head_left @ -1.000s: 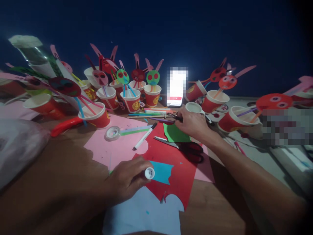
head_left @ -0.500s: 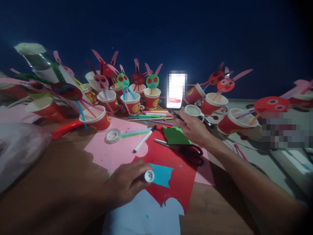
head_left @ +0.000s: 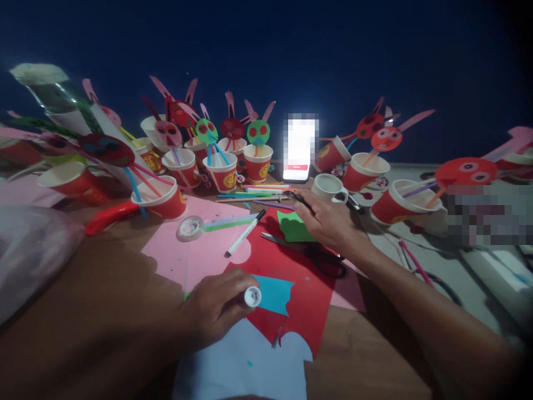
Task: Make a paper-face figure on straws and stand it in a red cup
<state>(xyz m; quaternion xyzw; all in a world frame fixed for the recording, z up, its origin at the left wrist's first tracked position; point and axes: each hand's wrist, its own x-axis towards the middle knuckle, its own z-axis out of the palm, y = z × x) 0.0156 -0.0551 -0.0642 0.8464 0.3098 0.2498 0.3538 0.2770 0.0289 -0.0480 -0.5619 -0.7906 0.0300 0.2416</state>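
Note:
My left hand (head_left: 220, 305) is closed around a white-ended tube (head_left: 252, 296), held over the blue paper scrap (head_left: 275, 294) and the red sheet (head_left: 303, 311). Farther out, my right hand (head_left: 327, 219) grips a dark, slim object (head_left: 296, 198) that looks like a pen. Its fingers are just in front of the white mug (head_left: 327, 187) and over the green paper (head_left: 293, 225). Black-handled scissors (head_left: 316, 254) lie beneath the right wrist. A white marker (head_left: 245, 233) rests between the hands, near a tape roll (head_left: 190, 228).
Red-and-white paper cups (head_left: 222, 171) with paper faces on sticks stand along the back. A lit phone (head_left: 300, 150) leans among them. A plastic bag (head_left: 33, 250) lies at the left, a red object (head_left: 110, 216) beside it. Pink paper (head_left: 170, 250) covers part of the table.
My right hand has moved slightly toward me with the dark object and now covers more of the green paper. The left hand has barely moved. The view has shifted slightly.

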